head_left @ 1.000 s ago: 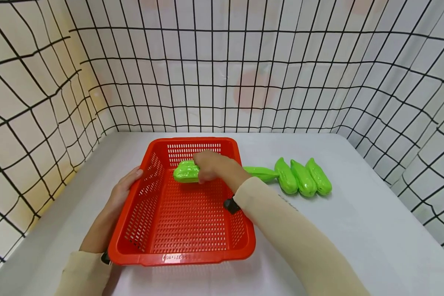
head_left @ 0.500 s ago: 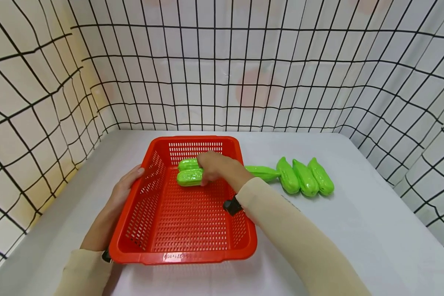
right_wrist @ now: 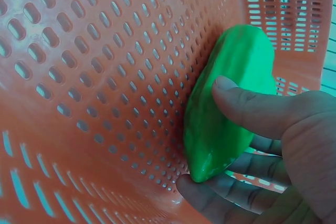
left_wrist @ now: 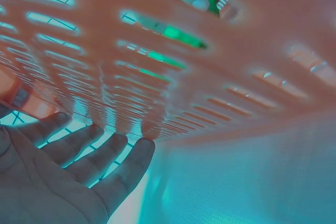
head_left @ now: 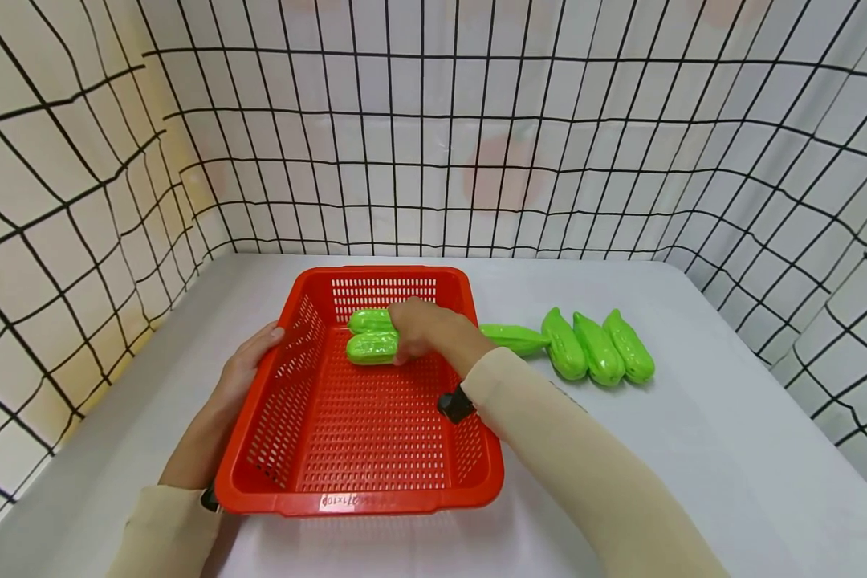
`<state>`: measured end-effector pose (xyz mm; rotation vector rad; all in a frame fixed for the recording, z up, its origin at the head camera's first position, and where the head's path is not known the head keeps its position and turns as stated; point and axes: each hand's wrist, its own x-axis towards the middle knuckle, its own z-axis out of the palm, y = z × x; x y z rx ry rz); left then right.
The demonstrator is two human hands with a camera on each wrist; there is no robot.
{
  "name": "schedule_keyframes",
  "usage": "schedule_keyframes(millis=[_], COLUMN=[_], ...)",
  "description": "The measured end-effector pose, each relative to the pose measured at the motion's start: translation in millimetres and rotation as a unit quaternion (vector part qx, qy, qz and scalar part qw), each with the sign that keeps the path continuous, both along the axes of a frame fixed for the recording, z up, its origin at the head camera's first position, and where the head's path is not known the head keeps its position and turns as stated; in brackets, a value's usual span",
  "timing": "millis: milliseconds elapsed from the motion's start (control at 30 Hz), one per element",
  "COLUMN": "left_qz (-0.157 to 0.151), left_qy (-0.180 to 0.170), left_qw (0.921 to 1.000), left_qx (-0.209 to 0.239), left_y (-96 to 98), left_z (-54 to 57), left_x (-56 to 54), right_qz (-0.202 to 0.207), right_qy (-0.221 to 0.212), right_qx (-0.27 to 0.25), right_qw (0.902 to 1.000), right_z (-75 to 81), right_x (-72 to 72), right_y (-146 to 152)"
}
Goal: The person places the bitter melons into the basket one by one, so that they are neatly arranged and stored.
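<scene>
In the head view my right hand [head_left: 419, 327] reaches into the red plastic basket [head_left: 364, 504] at the right ends of two glossy green gourds. The far gourd [head_left: 368, 321] and the near gourd [head_left: 372, 348] lie side by side on the basket floor by its back wall. In the right wrist view my thumb lies over one ridged green gourd [right_wrist: 231, 106], with the fingers round its other side; the second gourd is hidden there. My left hand [head_left: 249, 357] touches the basket's left side from outside, its fingers straight against the perforated wall [left_wrist: 110, 90].
Right of the basket, on the white table [head_left: 694, 449], lies a gourd [head_left: 516, 339] pointing sideways. Beside it stand in a row a left gourd [head_left: 565, 343], a middle gourd [head_left: 598, 349] and a right gourd [head_left: 628, 347]. Black netting [head_left: 444, 166] encloses the table's back and sides.
The right hand has shifted slightly right and toward me with the near gourd, and the far gourd has come into view behind it. The left hand stays at the basket's side.
</scene>
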<state>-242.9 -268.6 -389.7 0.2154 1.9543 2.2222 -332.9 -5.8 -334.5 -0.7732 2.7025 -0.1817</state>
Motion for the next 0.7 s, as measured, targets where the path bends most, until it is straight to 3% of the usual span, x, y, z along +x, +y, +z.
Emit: schedule_keyframes(millis=[700], left_qz=[0.007], left_qy=[-0.012], left_qw=[0.9999], left_qx=[0.003], left_y=[0.3], left_z=[0.7], left_x=[2.2], right_qz=[-0.024], right_qy=[0.004], right_qx=[0.018], right_qw=[0.9995], right_z=[12.9], right_x=[9.6], right_y=[-4])
